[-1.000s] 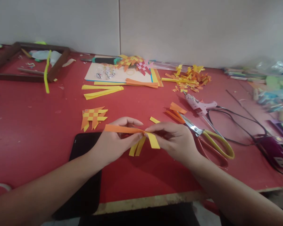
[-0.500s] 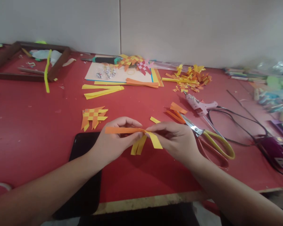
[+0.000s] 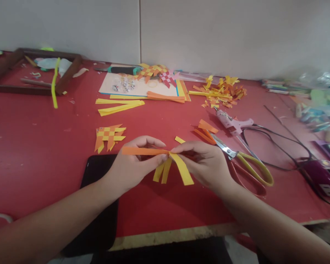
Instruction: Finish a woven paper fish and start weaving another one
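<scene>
Between my two hands, above the front of the red table, is a bunch of joined paper strips. An orange paper strip (image 3: 143, 151) runs left across the fingers of my left hand (image 3: 139, 157), which pinches the join from the left. My right hand (image 3: 205, 159) pinches the same join from the right. Yellow paper strips (image 3: 183, 169) hang down from it, one long one curving toward my right hand. How the strips are woven is hidden by my fingertips. A finished woven paper fish (image 3: 109, 137) in orange and yellow lies beyond my left hand.
Scissors (image 3: 231, 154) and a pink glue gun (image 3: 233, 123) with its cord lie right of my right hand. A black phone-like slab (image 3: 99, 212) is under my left forearm. Loose yellow strips (image 3: 121, 106), paper scraps (image 3: 225, 91) and a brown frame (image 3: 68, 75) lie farther back.
The right-hand yellow strip now hangs longer and lower, and the yellow strips beneath the join have spread slightly apart. Both hands hold nearly the same place.
</scene>
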The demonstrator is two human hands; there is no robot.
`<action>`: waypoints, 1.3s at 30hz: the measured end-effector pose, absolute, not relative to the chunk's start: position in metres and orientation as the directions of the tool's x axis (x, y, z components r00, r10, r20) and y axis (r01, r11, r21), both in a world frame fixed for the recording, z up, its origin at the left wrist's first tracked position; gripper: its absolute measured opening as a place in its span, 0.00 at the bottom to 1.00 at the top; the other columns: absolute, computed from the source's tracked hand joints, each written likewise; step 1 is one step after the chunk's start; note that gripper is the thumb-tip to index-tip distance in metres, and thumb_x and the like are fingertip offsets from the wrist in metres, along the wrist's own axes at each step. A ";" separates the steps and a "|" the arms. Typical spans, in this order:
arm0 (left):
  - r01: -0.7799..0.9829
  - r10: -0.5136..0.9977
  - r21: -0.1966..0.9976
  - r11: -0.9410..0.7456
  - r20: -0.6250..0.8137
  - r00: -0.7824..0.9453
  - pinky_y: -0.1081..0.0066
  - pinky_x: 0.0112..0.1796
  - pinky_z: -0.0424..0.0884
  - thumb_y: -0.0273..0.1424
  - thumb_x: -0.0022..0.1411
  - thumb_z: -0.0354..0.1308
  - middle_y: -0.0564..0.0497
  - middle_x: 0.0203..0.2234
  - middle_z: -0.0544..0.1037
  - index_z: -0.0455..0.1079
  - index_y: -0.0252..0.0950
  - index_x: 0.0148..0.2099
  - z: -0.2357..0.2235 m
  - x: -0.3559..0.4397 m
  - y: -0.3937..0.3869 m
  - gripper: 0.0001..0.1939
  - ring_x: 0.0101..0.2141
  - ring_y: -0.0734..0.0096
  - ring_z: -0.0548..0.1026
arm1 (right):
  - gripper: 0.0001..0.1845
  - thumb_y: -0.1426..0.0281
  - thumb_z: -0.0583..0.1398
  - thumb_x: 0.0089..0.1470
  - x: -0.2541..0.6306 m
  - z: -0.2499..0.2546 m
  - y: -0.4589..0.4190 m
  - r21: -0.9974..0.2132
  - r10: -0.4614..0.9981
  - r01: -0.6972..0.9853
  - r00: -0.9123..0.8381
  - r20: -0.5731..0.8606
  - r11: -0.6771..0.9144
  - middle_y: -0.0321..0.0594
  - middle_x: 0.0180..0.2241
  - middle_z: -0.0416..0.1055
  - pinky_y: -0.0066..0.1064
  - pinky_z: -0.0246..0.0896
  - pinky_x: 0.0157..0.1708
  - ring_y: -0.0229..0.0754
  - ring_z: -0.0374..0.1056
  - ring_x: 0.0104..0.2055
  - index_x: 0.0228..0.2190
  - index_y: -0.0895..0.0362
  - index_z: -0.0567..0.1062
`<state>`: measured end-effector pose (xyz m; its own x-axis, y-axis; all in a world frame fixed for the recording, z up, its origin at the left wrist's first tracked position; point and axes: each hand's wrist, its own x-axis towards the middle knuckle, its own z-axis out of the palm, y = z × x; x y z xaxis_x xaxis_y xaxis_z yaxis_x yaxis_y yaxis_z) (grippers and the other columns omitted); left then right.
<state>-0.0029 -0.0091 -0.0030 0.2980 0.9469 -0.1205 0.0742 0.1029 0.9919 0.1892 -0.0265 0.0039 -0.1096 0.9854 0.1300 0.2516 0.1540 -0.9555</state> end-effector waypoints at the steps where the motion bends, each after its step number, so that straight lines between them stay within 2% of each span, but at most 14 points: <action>1: 0.072 0.948 0.991 0.110 -0.126 0.294 0.72 0.34 0.75 0.38 0.55 0.68 0.51 0.35 0.79 0.73 0.39 0.41 -0.003 -0.003 -0.009 0.13 0.35 0.69 0.78 | 0.03 0.70 0.66 0.51 0.190 0.003 -0.027 -0.957 0.986 0.244 -0.099 0.135 0.156 0.38 0.30 0.80 0.29 0.74 0.31 0.38 0.76 0.31 0.31 0.54 0.81; 6: 0.019 0.942 0.990 0.139 -0.138 0.307 0.72 0.35 0.76 0.36 0.55 0.68 0.52 0.34 0.80 0.73 0.39 0.40 -0.003 -0.002 -0.009 0.12 0.34 0.69 0.79 | 0.03 0.72 0.65 0.51 0.191 0.004 -0.027 -0.938 0.981 0.289 -0.102 0.168 0.191 0.36 0.29 0.80 0.27 0.72 0.30 0.37 0.75 0.30 0.30 0.52 0.81; 13: 0.050 0.943 0.991 0.125 -0.134 0.305 0.73 0.34 0.75 0.38 0.56 0.68 0.51 0.35 0.80 0.74 0.39 0.41 -0.005 -0.004 -0.010 0.13 0.34 0.70 0.78 | 0.05 0.72 0.64 0.51 0.191 0.008 -0.028 -0.923 0.981 0.335 -0.115 0.160 0.189 0.37 0.29 0.80 0.28 0.73 0.30 0.38 0.75 0.30 0.30 0.52 0.82; 21: 0.054 0.941 0.990 0.129 -0.140 0.308 0.74 0.33 0.74 0.34 0.58 0.65 0.52 0.33 0.79 0.73 0.38 0.38 -0.001 -0.002 -0.009 0.08 0.33 0.72 0.78 | 0.09 0.74 0.61 0.54 0.192 0.009 -0.027 -0.812 0.929 0.453 -0.219 0.300 0.369 0.37 0.31 0.80 0.29 0.72 0.33 0.38 0.75 0.32 0.33 0.52 0.81; 25: 0.033 0.940 0.992 0.122 -0.126 0.317 0.74 0.32 0.74 0.33 0.57 0.65 0.52 0.32 0.78 0.72 0.38 0.38 0.001 -0.001 -0.009 0.08 0.32 0.71 0.77 | 0.10 0.76 0.60 0.54 0.193 0.009 -0.027 -0.808 0.899 0.401 -0.267 0.347 0.431 0.38 0.33 0.79 0.29 0.71 0.33 0.38 0.75 0.33 0.35 0.53 0.80; 29: 0.022 0.938 0.992 0.122 -0.123 0.325 0.75 0.31 0.73 0.32 0.56 0.66 0.54 0.30 0.77 0.71 0.38 0.37 0.002 -0.001 -0.009 0.08 0.31 0.73 0.76 | 0.13 0.77 0.57 0.55 0.195 0.012 -0.029 -0.841 0.907 0.367 -0.295 0.301 0.398 0.39 0.33 0.78 0.30 0.70 0.31 0.38 0.74 0.32 0.37 0.54 0.79; 35: 0.012 0.927 0.992 0.124 -0.120 0.356 0.77 0.31 0.72 0.31 0.56 0.66 0.55 0.30 0.77 0.71 0.38 0.38 0.002 -0.001 -0.010 0.08 0.31 0.75 0.75 | 0.03 0.73 0.64 0.53 0.191 0.012 -0.028 -0.881 0.938 0.338 -0.217 0.269 0.331 0.38 0.29 0.78 0.29 0.71 0.31 0.37 0.74 0.30 0.30 0.54 0.80; 39: 0.005 0.925 0.994 0.109 -0.103 0.366 0.77 0.32 0.72 0.32 0.57 0.66 0.55 0.31 0.77 0.72 0.39 0.39 0.001 -0.002 -0.010 0.08 0.32 0.75 0.75 | 0.02 0.72 0.65 0.52 0.190 0.009 -0.028 -0.916 0.958 0.310 -0.209 0.197 0.256 0.37 0.30 0.78 0.27 0.71 0.32 0.37 0.74 0.31 0.31 0.55 0.79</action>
<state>-0.0023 -0.0104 0.0008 0.3663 0.9248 -0.1032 0.0046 0.1091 0.9940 0.1897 -0.0279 0.0087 -0.2095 0.9578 0.1967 0.3096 0.2558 -0.9158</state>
